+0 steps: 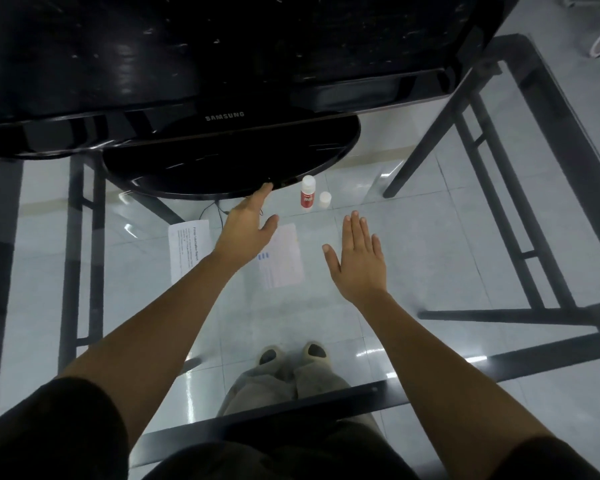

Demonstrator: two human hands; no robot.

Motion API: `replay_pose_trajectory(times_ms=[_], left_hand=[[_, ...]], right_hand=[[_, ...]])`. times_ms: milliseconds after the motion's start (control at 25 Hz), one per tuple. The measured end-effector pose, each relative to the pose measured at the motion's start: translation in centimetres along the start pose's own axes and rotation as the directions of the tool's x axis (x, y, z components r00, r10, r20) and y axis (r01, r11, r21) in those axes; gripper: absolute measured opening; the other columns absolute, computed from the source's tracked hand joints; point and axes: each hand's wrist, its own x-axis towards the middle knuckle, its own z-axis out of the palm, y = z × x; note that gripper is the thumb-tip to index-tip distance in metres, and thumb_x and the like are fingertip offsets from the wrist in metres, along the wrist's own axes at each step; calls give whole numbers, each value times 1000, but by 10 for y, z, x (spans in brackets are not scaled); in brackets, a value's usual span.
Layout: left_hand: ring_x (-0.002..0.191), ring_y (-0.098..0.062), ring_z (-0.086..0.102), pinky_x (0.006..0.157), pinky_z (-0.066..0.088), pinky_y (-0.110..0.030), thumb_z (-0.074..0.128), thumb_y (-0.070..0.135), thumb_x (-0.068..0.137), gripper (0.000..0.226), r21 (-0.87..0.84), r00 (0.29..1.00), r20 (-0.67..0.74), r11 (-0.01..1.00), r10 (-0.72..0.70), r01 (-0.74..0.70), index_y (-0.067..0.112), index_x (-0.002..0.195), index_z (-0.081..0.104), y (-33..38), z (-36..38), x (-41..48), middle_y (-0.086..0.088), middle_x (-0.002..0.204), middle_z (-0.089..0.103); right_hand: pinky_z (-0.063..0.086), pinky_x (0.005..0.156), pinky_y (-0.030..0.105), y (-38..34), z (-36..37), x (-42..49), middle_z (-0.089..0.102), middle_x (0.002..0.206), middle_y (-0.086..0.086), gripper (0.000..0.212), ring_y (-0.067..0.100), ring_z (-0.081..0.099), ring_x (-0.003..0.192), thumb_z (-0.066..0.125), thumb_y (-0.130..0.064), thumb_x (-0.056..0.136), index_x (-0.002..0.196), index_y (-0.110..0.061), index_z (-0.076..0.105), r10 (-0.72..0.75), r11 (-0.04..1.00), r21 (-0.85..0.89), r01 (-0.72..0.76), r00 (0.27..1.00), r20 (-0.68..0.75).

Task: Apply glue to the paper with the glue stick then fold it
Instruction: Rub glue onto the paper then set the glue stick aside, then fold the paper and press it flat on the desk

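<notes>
**Glue stick stands beyond both hands, nearer the left fingertips**

While both hands hover empty over the glass tabletop (430,244), the glue stick (308,194) stands upright further out from the person, just in front of the black Samsung monitor's round base (194,174). Its long axis is vertical, and it appears uncapped: a small white cap (325,200) stands just beside it on its right, apart from it.

The left hand (246,226) reaches forward with fingers extended and loosely spread, holding nothing; its fingertips (265,188) lie at the rim of the monitor base, to the left of the glue stick. The right hand (359,258) is flat and open, palm down, fingers together, also holding nothing, and sits closer to the person than the stick. By my reading the left fingertips are the nearer to the stick, though the right hand has the clearer line to it.

The printed paper (284,258) lies flat on the glass beneath and between the two hands, partly hidden by the left hand and wrist, its long axis running away from the person. It looks folded or doubled already, but I cannot tell how.

No container is in play.
</notes>
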Motion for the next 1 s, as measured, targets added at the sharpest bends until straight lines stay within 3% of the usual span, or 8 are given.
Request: replay_pose_trajectory(times_ms=[120, 200, 320, 440, 720, 920, 1000], left_hand=[[124, -35, 46, 102, 39, -43, 50, 19, 93, 52, 123, 998, 3, 990, -64, 63, 9, 141, 31, -33, -22, -42, -17, 140, 45], [127, -37, 42, 102, 38, -47, 46, 17, 95, 48, 231, 992, -7, 965, -129, 127, 5, 140, 32, -55, -33, -71, -20, 142, 40], [134, -38, 31, 107, 32, -46, 39, 17, 97, 48, 373, 977, 23, 909, -210, 186, 0, 140, 28, -78, -43, -103, -23, 147, 31], [137, -34, 25, 112, 22, -41, 35, 20, 98, 47, 452, 979, 67, 881, -192, 141, -1, 140, 28, -79, -32, -126, -22, 148, 29], [135, -29, 29, 108, 30, -38, 40, 25, 97, 48, 433, 990, 38, 895, -138, 109, 2, 138, 34, -46, 7, -123, -17, 146, 35], [134, -28, 29, 107, 31, -37, 41, 26, 96, 48, 410, 996, 43, 910, -77, 52, 2, 138, 33, -25, 28, -107, -17, 145, 35], [133, -28, 30, 106, 33, -38, 41, 27, 96, 49, 419, 996, 49, 907, -72, 45, 2, 138, 33, -18, 36, -103, -17, 145, 36]], right_hand=[[28, 109, 37, -29, 0, -17, 39, 142, 11, 57, 27, 37, 130, 33, -48, 95, 138, -10, 33, 6, 986, 168, 12, 994, -106], [38, 100, 35, -51, 5, -26, 46, 132, 11, 55, 25, 45, 119, 40, -49, 93, 132, -10, 40, 16, 972, 234, 5, 996, -91], [40, 95, 34, -75, 13, -31, 45, 130, 12, 59, 25, 43, 114, 49, -49, 89, 130, -8, 40, 84, 959, 278, -63, 994, -65], [42, 94, 32, -91, 13, -29, 40, 133, 13, 61, 25, 40, 115, 63, -37, 84, 131, -9, 36, 136, 930, 351, -113, 990, -41], [50, 88, 38, -92, -1, -26, 42, 131, 12, 74, 30, 49, 115, 77, -14, 71, 130, -12, 33, 272, 753, 599, -271, 958, 91], [50, 72, 27, -69, -14, -34, 58, 117, 10, 62, 26, 57, 101, 73, -17, 76, 126, -15, 36, 339, 678, 670, -301, 937, 78], [47, 63, 16, -60, -19, -37, 60, 112, 7, 56, 20, 57, 91, 70, -17, 79, 125, -16, 39, 343, 657, 702, -275, 938, 47]])
